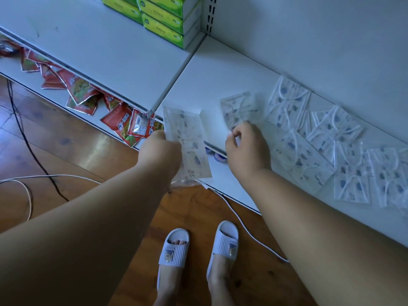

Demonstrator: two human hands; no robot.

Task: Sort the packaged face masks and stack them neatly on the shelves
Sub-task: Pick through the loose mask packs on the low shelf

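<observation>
At mid-frame the left hand (pixel 160 151) grips a small stack of packaged masks (pixel 187 142) by its left edge, held over the front lip of the white shelf (pixel 212 78). The right hand (pixel 247 149) pinches one blurred mask packet (pixel 239 109), seemingly just lifted off the shelf, while loose mask packets (pixel 326 140) lie scattered at right, green boxes (pixel 163 16) at top

Stock before me: my loose packaged masks (pixel 313 138), clear wrap over white with scattered blue blotches; the mask pack (pixel 189 140) I hold, same blue-speckled print; white shelf (pixel 212 71); boxes (pixel 163 18), lime green with white sides; sachets (pixel 123 122), red with green-yellow picture; my slippers (pixel 198 246), pale lilac, ribbed; floor (pixel 72 138), reddish-brown wood
</observation>
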